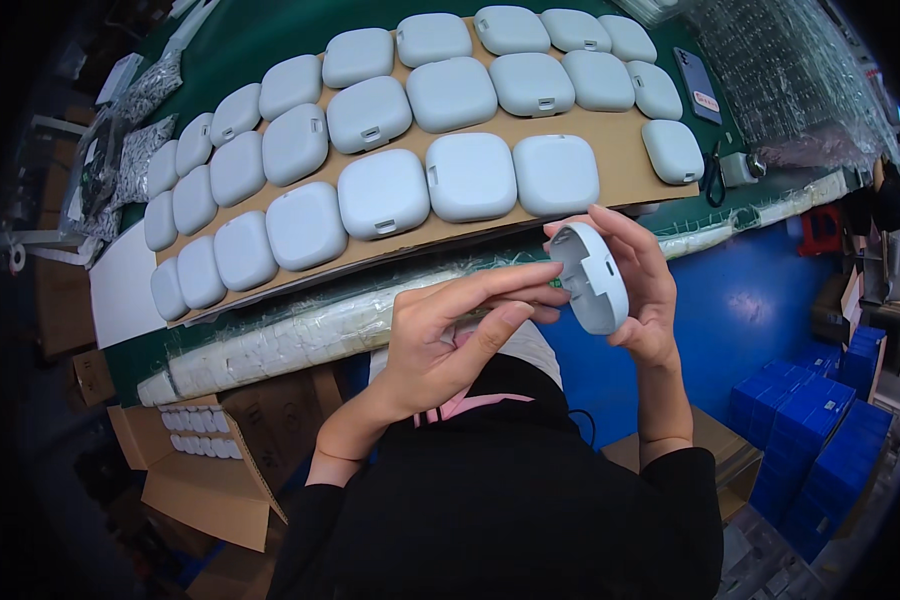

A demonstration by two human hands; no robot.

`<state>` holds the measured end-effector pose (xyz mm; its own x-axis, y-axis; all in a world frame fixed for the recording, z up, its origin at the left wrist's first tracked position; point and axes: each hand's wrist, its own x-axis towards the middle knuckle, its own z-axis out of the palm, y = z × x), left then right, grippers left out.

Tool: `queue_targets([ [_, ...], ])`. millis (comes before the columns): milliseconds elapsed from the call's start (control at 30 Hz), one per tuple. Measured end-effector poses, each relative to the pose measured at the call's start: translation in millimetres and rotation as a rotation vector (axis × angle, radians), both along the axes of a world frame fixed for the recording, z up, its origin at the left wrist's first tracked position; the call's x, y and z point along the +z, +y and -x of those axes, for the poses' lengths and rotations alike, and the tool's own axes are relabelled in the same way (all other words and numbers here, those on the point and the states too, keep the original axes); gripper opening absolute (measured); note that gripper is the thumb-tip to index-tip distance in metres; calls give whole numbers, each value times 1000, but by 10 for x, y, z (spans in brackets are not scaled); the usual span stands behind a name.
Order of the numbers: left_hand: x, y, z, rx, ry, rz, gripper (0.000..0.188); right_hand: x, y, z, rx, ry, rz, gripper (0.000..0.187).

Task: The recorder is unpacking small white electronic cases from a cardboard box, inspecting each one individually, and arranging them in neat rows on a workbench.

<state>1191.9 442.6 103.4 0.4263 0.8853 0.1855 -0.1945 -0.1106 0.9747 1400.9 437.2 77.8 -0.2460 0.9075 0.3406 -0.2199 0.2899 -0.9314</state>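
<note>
My right hand point(646, 285) grips a rounded white plastic housing shell point(602, 285) by its rim, tilted so that its hollow inside faces left. A small slot shows in the shell's side wall. My left hand point(455, 325) reaches toward the hollow side, its fingers stretched out and the thumb apart. Its fingertips are at the shell's opening; whether they touch it I cannot tell. A small green spot shows by those fingertips, too small to name. Beyond my hands, several white rounded-square housings point(382, 193) lie in rows on a cardboard sheet point(625, 150).
The green table point(690, 205) has a plastic-wrapped front edge point(300, 335). A phone point(697, 85) and clear plastic packaging point(780, 70) lie at the right. Bags of small parts point(148, 150) are at the left. Below stand an open carton point(205, 485) of white pieces and blue boxes point(795, 415).
</note>
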Motion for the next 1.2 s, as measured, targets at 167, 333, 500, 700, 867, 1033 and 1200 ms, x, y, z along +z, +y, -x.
queue_targets([
  [167,-87,4,46,6,-90,70,28,-28,21,-62,46,369,282,79],
  [333,-101,-3,60,31,-93,132,26,-124,70,-153,146,705,370,73],
  [500,-104,1,55,55,-64,145,26,-170,120,-193,194,861,408,72],
  [700,-125,17,16,66,-54,165,26,-144,139,-235,168,873,442,71],
  [867,-143,31,16,59,-64,143,26,-81,126,-310,-1,562,377,72],
  [1033,-146,19,12,55,-50,151,25,249,392,-714,-469,-531,-320,77],
  [1200,-171,13,32,60,-49,134,25,434,680,-851,-394,-1013,-532,71],
])
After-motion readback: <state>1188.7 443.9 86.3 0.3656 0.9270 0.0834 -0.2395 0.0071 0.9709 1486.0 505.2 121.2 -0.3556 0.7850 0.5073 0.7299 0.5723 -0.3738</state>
